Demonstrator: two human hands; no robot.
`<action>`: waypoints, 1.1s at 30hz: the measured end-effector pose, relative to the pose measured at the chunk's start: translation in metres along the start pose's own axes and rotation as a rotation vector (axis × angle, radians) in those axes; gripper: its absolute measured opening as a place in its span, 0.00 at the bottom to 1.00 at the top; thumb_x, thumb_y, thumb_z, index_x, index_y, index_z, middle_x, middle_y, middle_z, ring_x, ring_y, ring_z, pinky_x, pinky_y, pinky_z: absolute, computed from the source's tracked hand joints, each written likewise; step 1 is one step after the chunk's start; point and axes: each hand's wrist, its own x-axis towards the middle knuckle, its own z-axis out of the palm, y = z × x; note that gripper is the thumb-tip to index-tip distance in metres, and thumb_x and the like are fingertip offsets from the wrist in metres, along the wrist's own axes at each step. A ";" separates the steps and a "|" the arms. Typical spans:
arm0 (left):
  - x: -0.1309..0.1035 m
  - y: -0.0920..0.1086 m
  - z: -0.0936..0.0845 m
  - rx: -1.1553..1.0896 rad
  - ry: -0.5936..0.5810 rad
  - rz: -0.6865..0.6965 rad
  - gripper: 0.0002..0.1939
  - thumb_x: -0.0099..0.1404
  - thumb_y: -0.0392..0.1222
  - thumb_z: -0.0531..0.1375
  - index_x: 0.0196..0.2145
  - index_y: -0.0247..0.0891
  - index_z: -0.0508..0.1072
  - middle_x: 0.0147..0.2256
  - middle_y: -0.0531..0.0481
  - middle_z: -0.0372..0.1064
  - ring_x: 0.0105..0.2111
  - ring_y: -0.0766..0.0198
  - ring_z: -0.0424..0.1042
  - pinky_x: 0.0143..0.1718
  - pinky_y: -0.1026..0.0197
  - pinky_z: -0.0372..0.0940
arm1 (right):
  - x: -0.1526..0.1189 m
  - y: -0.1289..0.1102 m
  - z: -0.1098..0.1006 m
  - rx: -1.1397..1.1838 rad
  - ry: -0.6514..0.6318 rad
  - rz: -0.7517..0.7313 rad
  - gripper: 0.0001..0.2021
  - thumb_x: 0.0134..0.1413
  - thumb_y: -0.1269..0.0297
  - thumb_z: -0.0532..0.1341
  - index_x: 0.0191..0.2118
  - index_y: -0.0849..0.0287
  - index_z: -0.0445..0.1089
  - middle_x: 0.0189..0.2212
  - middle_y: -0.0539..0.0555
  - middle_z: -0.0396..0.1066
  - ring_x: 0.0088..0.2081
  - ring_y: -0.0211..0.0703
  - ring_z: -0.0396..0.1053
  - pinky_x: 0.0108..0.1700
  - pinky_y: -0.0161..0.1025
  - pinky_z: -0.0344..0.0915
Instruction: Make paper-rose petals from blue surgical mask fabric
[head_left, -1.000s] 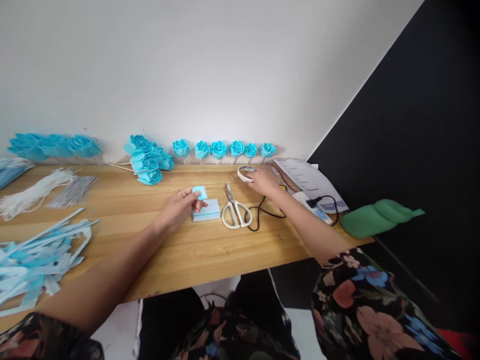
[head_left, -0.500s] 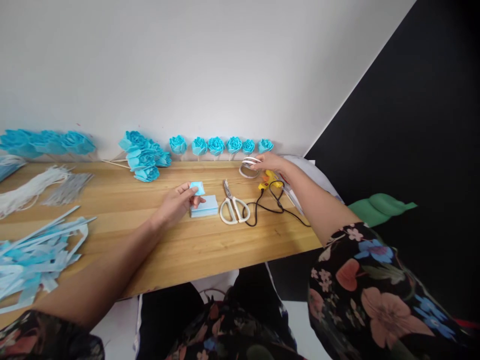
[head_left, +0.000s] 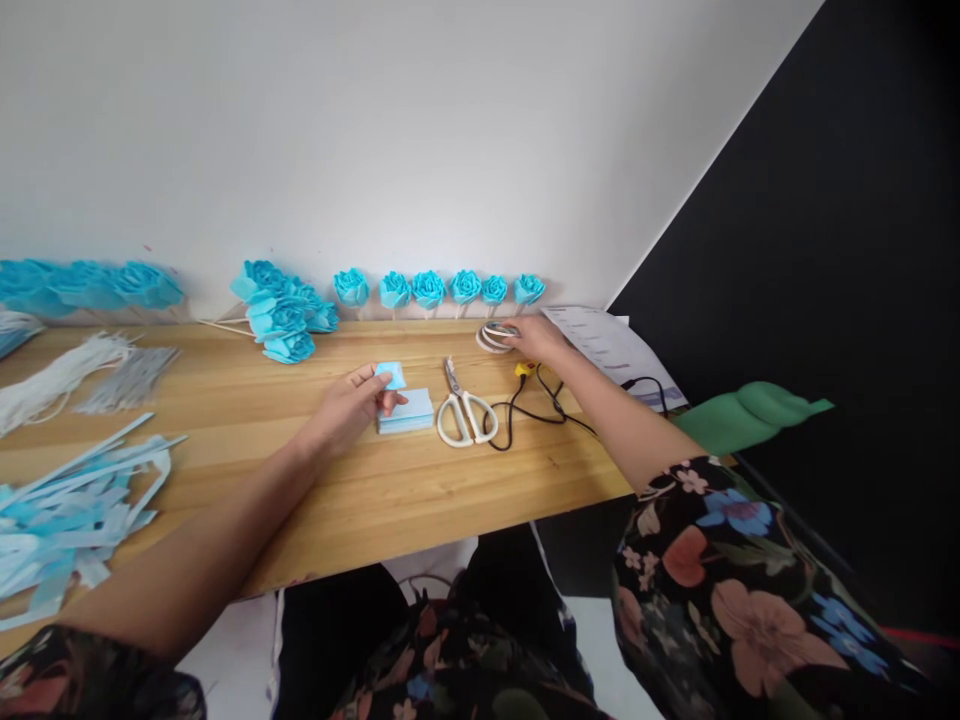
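Between the thumb and fingers of my left hand (head_left: 352,402) is a small light-blue paper square (head_left: 391,374). Just below it lies a neat stack of pale-blue paper pieces (head_left: 406,413). My right hand (head_left: 538,337) reaches to the back of the table, its fingers closed on the edge of a roll of tape (head_left: 492,342), which appears to lie with another ring at the tabletop. White-handled scissors (head_left: 466,418) lie between my hands, tips pointing away. Under my right forearm a yellow glue gun (head_left: 524,369) is mostly hidden, with its black cord showing.
Blue paper flowers (head_left: 429,289) stand along the wall, with a bunch of flowers (head_left: 283,315) to their left. Blue strips (head_left: 82,525), white strings (head_left: 67,378) and grey wires (head_left: 127,380) lie at left. A printed sheet (head_left: 607,345) and green balloon-like shape (head_left: 750,418) are at right.
The tape roll in my right hand has come down from a tilted position to a flatter one. My right forearm has shifted, covering more of the glue gun. My left hand keeps the paper square.
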 end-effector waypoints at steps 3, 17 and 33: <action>-0.001 0.000 0.001 -0.008 -0.003 -0.008 0.13 0.60 0.47 0.62 0.26 0.36 0.66 0.17 0.54 0.66 0.21 0.69 0.66 0.40 0.61 0.66 | -0.004 0.003 -0.004 -0.028 0.029 -0.033 0.20 0.52 0.65 0.62 0.53 0.51 0.69 0.47 0.54 0.74 0.45 0.50 0.70 0.43 0.39 0.63; 0.000 -0.002 -0.001 -0.011 -0.016 0.003 0.12 0.61 0.47 0.62 0.27 0.37 0.67 0.17 0.55 0.66 0.21 0.69 0.67 0.41 0.61 0.66 | -0.015 -0.009 -0.005 -0.139 0.014 -0.284 0.11 0.57 0.64 0.60 0.44 0.58 0.75 0.46 0.59 0.73 0.49 0.50 0.67 0.50 0.41 0.59; -0.001 0.002 0.001 0.014 0.024 -0.028 0.16 0.58 0.50 0.64 0.26 0.36 0.65 0.17 0.53 0.66 0.26 0.64 0.72 0.32 0.64 0.63 | -0.009 -0.014 0.007 -0.085 0.061 -0.078 0.09 0.59 0.66 0.56 0.37 0.56 0.73 0.37 0.55 0.76 0.37 0.46 0.69 0.36 0.36 0.56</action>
